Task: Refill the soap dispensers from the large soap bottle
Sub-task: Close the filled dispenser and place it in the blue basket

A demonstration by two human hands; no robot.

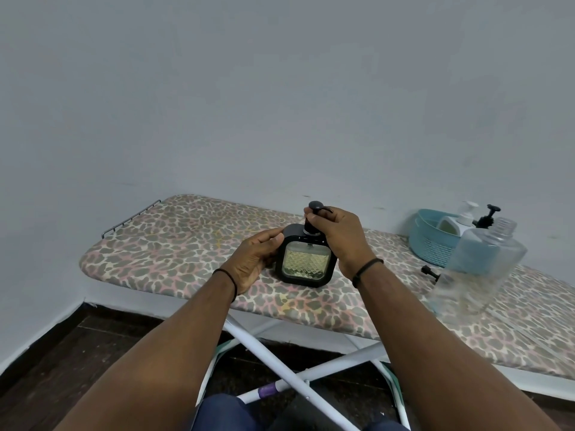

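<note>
Single head-worn wide-angle view, looks forward-down across ironing board (pixel 186 244) toward wall (pixel 280 88), hands close

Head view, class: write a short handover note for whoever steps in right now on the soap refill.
Left hand holds the side of the black dispenser, upright on the ironing board.
Right hand grips its pump top.
Large clear bottle stands to the right, uncapped; a loose black pump lies beside it.
Blue basket holds a white-pump dispenser.
Cannot tell whether the pump is going on or coming off, so check what is filled.
</note>
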